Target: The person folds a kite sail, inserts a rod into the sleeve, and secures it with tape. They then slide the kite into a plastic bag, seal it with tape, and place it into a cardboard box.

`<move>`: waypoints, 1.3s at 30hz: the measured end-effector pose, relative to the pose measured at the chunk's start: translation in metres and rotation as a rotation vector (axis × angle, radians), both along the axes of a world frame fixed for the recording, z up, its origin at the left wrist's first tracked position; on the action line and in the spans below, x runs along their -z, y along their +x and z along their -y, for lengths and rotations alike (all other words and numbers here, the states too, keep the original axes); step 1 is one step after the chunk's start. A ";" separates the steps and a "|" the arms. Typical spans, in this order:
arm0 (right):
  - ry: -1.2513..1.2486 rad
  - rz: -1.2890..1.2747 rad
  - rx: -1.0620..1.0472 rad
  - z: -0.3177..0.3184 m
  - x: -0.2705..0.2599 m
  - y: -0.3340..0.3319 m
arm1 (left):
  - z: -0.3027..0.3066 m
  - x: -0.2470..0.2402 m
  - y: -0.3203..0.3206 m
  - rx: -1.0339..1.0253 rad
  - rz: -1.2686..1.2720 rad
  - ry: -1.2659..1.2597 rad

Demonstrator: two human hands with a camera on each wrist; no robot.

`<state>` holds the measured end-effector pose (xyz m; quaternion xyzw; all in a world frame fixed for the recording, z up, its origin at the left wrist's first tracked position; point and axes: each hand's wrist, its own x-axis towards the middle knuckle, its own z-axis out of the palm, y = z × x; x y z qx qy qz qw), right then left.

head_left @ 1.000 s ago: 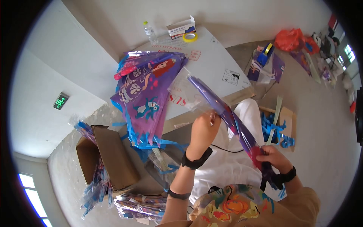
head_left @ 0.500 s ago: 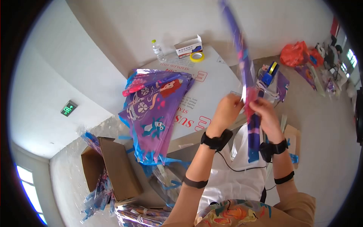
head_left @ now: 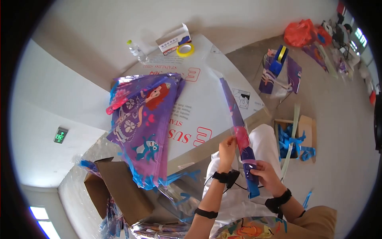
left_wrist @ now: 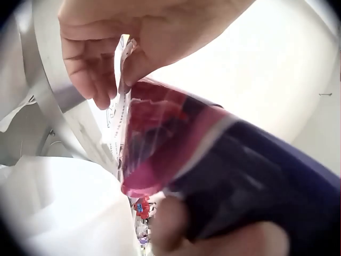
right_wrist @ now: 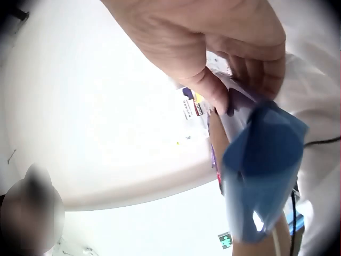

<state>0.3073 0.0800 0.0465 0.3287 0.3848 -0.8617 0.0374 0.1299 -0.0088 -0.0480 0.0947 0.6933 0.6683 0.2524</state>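
Note:
A long purple folded kite (head_left: pixel 236 115) in a clear plastic sleeve slants over the person's lap, its narrow tip pointing at the board. My left hand (head_left: pixel 227 153) is at its left side near the pink band; in the left wrist view, thumb and fingers of this hand (left_wrist: pixel 106 53) pinch the sleeve's white-printed edge (left_wrist: pixel 120 114). Lower down, my right hand (head_left: pixel 266 175) grips the kite, thumb on top. The kite's blue lower end (right_wrist: pixel 266 165) gapes open in the right wrist view. Spread purple kites (head_left: pixel 145 119) with blue tails lie in a stack on the left.
A white printed board (head_left: pixel 199 99) bears the stack, yellow tape (head_left: pixel 185 49), a small box (head_left: pixel 173 41) and a bottle (head_left: pixel 137 51). Cartons (head_left: pixel 123 191) with wrapped kites stand lower left. At right are a blue tape dispenser (head_left: pixel 278 61) and a carton (head_left: pixel 308 133) of blue ribbons.
The folded kite swung upright, was lifted and then came down again, tilting back over the lap. Both hands rose with it and lowered; the right hand now grips nearer the blue end.

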 end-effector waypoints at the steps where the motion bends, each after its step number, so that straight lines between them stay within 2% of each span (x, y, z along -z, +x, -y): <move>1: 0.110 -0.006 0.052 0.005 -0.001 -0.003 | 0.004 -0.013 0.004 0.060 -0.079 -0.083; 2: 0.211 0.019 0.088 0.002 0.002 -0.008 | 0.007 -0.024 0.011 0.118 -0.151 -0.169; 4: 0.402 0.077 0.140 -0.009 0.009 -0.028 | 0.010 -0.035 0.027 0.222 -0.072 -0.097; 5: 0.357 0.073 0.182 -0.014 0.000 -0.042 | 0.012 -0.036 0.031 0.267 -0.033 -0.062; 7: 0.295 0.063 0.287 -0.010 -0.012 -0.060 | 0.008 -0.031 0.032 0.175 0.029 -0.086; 10: 0.416 0.039 0.170 0.014 -0.003 -0.039 | 0.005 -0.029 0.023 0.028 0.086 -0.035; 11: 0.321 0.133 0.033 0.014 -0.003 -0.026 | 0.006 -0.031 0.022 -0.018 0.099 0.000; 14: 0.365 0.146 0.051 0.012 0.014 -0.019 | 0.013 -0.032 0.026 0.083 0.066 -0.007; 15: 0.351 0.121 0.148 0.008 0.015 -0.027 | 0.014 -0.033 0.027 0.129 0.088 -0.032; 17: 0.333 0.059 0.211 0.001 0.012 -0.045 | 0.022 -0.035 0.038 0.236 0.153 -0.078; 18: 0.333 0.020 0.249 -0.001 0.010 -0.050 | 0.022 -0.035 0.038 0.196 0.183 -0.066; 20: 0.501 0.118 0.174 0.009 0.014 -0.039 | 0.022 -0.036 0.036 0.134 0.256 -0.039; 22: 0.354 0.160 0.110 0.028 0.002 -0.021 | 0.022 -0.037 0.026 0.086 0.182 -0.031; 25: 0.172 0.179 -0.116 0.042 -0.002 0.004 | 0.017 -0.040 0.017 0.077 0.233 -0.010; 31: 0.352 0.122 0.016 0.028 0.002 -0.019 | 0.030 -0.049 0.025 0.169 0.274 -0.054; 35: 0.394 0.096 -0.128 0.013 0.010 -0.044 | 0.040 -0.051 0.028 0.177 0.275 -0.024; 39: 0.296 0.064 -0.057 0.022 0.003 -0.045 | 0.042 -0.043 0.026 0.138 0.371 -0.015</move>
